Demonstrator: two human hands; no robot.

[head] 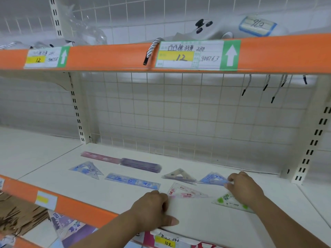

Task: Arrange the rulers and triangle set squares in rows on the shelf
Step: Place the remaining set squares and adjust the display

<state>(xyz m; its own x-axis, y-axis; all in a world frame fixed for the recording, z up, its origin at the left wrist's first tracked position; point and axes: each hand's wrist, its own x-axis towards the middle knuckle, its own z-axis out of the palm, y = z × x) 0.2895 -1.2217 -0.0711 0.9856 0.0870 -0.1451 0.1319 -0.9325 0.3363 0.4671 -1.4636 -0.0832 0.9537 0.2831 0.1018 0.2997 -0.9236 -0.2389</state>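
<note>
On the white shelf (197, 222) lie a pink ruler (100, 156), a stack of purple rulers (141, 165) and a blue ruler (132, 181). A blue set square (86, 169) lies at the left, a clear one (179, 175) in the middle. My right hand (245, 188) pinches the edge of a blue set square (212, 179) and covers part of a green set square (231, 203). My left hand (154, 210) rests at the shelf's front edge, fingers curled, touching the corner of a pink set square (186, 192).
An orange-fronted upper shelf (107, 56) with price labels hangs overhead. A wire grid back panel (179, 113) closes the rear. Slotted uprights (311, 140) stand at both sides. Below the front edge (71, 206) lie brown paper bags (18, 217) and packaged goods.
</note>
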